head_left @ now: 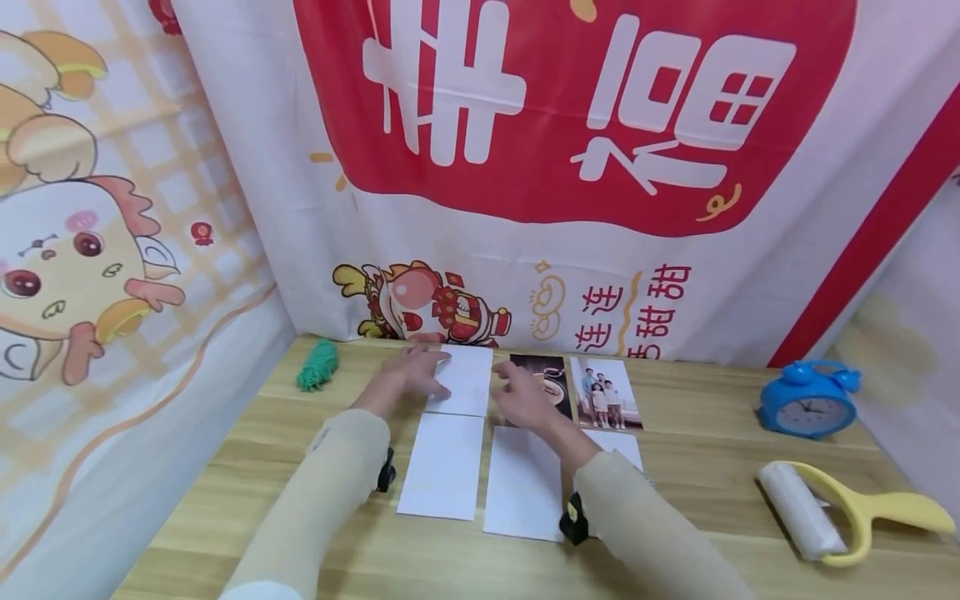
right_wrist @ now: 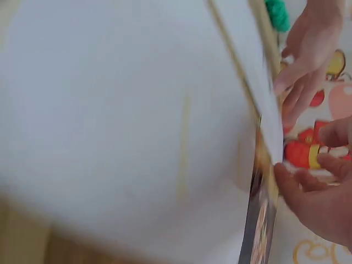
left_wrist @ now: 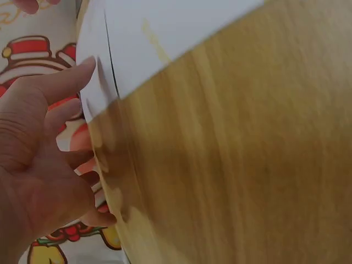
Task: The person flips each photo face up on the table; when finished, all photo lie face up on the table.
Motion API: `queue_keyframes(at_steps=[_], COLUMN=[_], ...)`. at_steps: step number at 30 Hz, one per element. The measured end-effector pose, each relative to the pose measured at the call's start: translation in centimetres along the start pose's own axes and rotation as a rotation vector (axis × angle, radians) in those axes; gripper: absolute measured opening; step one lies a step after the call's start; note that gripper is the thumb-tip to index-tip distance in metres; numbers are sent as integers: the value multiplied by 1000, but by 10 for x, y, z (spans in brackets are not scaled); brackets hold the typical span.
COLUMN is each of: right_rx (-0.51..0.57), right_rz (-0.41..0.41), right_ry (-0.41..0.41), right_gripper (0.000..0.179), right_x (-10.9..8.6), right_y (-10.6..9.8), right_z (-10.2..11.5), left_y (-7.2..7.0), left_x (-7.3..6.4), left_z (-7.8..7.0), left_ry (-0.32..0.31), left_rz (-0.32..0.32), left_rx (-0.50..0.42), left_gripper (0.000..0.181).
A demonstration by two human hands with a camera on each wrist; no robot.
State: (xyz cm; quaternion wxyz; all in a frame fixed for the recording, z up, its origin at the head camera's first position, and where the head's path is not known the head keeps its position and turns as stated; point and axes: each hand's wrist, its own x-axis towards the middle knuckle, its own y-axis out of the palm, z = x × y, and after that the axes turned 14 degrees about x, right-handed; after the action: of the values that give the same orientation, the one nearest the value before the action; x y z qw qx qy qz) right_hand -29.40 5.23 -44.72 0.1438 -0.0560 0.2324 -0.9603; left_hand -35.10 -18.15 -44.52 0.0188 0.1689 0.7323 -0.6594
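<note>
Two rows of rectangular cards lie on the wooden table. At the back left is a blank white card (head_left: 467, 379), with my left hand (head_left: 412, 368) at its left edge. My right hand (head_left: 522, 398) is at that card's right edge and partly covers a dark picture card (head_left: 551, 379). In the left wrist view, the left hand (left_wrist: 44, 148) has its fingers spread, thumb tip near the white card. In the right wrist view, loosely bent fingers of the right hand (right_wrist: 324, 201) reach the edge of the white card, holding nothing between them.
Beside the dark card lies a family photo (head_left: 606, 393). White cards (head_left: 442, 465) (head_left: 523, 482) make up the front row, one partly under the right forearm. Green yarn (head_left: 318, 365) sits at left; a blue alarm clock (head_left: 808, 400) and yellow-handled lint roller (head_left: 855, 512) at right. Printed cloth (head_left: 450, 225) hangs behind.
</note>
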Motion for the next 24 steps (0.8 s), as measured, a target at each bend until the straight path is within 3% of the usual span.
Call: queue_keyframes(at_steps=[7, 11, 16, 24], right_rx=[86, 174, 362, 674], right_rz=[103, 89, 55, -22], right_ry=[187, 284, 450, 542], right_gripper=[56, 60, 67, 64], right_x=[4, 3, 8, 14], right_y=[26, 24, 22, 16], right_z=[27, 34, 35, 30], left_y=[2, 3, 5, 6], left_x=[-7, -6, -2, -5], left_z=[7, 2, 2, 3], left_ry=[-10, -38, -70, -77], left_rz=[33, 37, 40, 57], left_rx=[5, 19, 25, 12], left_gripper=[83, 82, 82, 79])
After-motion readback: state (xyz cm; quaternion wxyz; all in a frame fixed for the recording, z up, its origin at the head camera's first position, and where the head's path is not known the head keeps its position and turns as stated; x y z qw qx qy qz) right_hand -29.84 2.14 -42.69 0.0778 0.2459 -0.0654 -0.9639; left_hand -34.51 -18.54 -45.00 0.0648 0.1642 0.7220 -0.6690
